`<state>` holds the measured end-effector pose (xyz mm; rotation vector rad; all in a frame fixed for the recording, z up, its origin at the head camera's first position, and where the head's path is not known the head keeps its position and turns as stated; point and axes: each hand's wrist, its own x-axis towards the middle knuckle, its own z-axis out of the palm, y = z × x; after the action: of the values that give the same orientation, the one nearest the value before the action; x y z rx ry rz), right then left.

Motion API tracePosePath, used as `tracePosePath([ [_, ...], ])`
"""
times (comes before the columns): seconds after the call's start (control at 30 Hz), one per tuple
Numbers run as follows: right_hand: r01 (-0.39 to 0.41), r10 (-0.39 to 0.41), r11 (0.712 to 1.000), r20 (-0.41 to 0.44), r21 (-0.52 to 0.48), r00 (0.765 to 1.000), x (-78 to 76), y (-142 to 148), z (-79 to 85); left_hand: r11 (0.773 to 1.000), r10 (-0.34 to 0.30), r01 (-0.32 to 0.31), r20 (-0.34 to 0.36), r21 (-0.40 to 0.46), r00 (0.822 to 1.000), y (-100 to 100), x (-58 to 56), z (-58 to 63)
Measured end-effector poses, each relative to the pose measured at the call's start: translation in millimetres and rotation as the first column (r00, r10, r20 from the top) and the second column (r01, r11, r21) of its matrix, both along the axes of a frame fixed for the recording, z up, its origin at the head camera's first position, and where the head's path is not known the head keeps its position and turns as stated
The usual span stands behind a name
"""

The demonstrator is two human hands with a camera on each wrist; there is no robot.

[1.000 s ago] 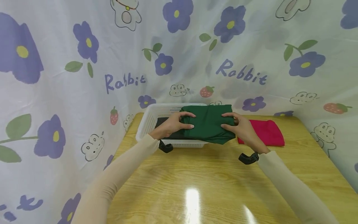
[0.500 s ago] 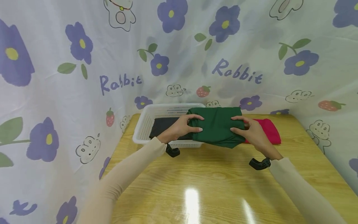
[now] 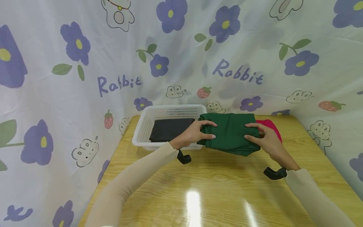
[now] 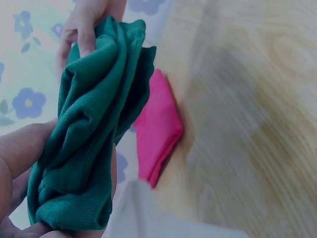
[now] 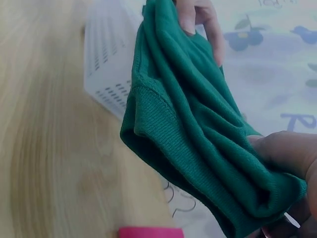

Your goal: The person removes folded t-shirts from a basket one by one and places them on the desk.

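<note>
Both hands hold a folded green garment up in front of me, just right of the basket. My left hand grips its left end, thumb and fingers on either side of the cloth. At the opposite end, my right hand pinches the folded layers. A ribbed band and several loose folds show in the right wrist view. Inside the white plastic basket lies a folded black cloth. Behind the right hand, a folded red cloth rests on the table, partly hidden by the green garment.
The wooden table reaches back to a white curtain printed with purple flowers and rabbits, which also hangs along both sides. The basket's right end stands close to the green garment.
Both hands have carried the green garment rightward and slightly toward me, away from over the basket. More of the black cloth now shows, and less of the red one.
</note>
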<state>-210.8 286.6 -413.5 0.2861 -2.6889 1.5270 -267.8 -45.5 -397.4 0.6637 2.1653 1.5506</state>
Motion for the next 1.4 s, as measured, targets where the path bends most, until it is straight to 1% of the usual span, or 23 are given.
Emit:
tracePosePath([
  [0.03,0.006,-0.006,1.0,-0.009,0.011,1.0,1.5,2.4,-1.6,1.0,-0.004,0.004,-0.004,0.0,1.0,2.4,1.1,-1.0],
  [0.2,0.021,-0.021,1.0,-0.031,0.006,0.999,9.1,13.1,-9.4,0.998,-0.008,0.005,-0.052,-0.058,0.999,14.1,6.7,-6.7],
  [0.27,0.022,-0.022,1.0,-0.027,-0.005,0.999,12.3,17.8,-12.0,0.998,-0.015,0.011,-0.062,-0.068,0.998,18.6,8.9,-8.8],
  [0.4,0.027,-0.027,1.0,-0.017,0.002,0.999,18.0,28.1,-17.5,0.999,-0.036,0.033,-0.061,-0.042,0.998,28.1,12.6,-12.7],
  [0.47,0.031,-0.031,1.0,-0.01,0.001,0.999,20.5,32.3,-21.0,0.998,-0.043,0.04,-0.072,-0.047,0.996,32.5,14.5,-14.6],
  [0.73,0.038,-0.038,0.999,-0.012,0.0,0.999,27.9,45.4,-34.1,0.992,-0.052,0.038,-0.118,-0.118,0.992,48.1,21.5,-23.4],
  [0.87,0.05,-0.049,0.999,-0.017,0.02,0.999,32.1,50.5,-39.8,0.992,-0.064,0.05,-0.124,-0.114,0.99,53.0,24.7,-30.6],
  [0.9,0.053,-0.053,0.998,-0.015,0.024,0.998,33.3,51.7,-41.4,0.993,-0.067,0.055,-0.116,-0.109,0.991,54.1,25.8,-32.4],
  [1.03,0.06,-0.059,0.998,-0.006,0.024,0.998,37.2,55.0,-46.7,0.991,-0.067,0.054,-0.109,-0.12,0.992,56.5,30.6,-38.4],
  [1.2,0.061,-0.062,0.998,0.008,0.019,0.998,41.8,57.6,-54.8,0.993,-0.054,0.044,-0.084,-0.114,0.995,59.3,35.8,-46.4],
  [1.33,0.058,-0.059,0.998,0.021,0.016,0.998,45.5,58.1,-60.0,0.99,-0.049,0.035,-0.092,-0.14,0.995,60.7,38.4,-53.3],
  [1.4,0.059,-0.059,0.998,0.029,0.021,0.998,47.8,58.4,-62.1,0.989,-0.056,0.042,-0.089,-0.145,0.994,60.9,39.7,-56.0],
])
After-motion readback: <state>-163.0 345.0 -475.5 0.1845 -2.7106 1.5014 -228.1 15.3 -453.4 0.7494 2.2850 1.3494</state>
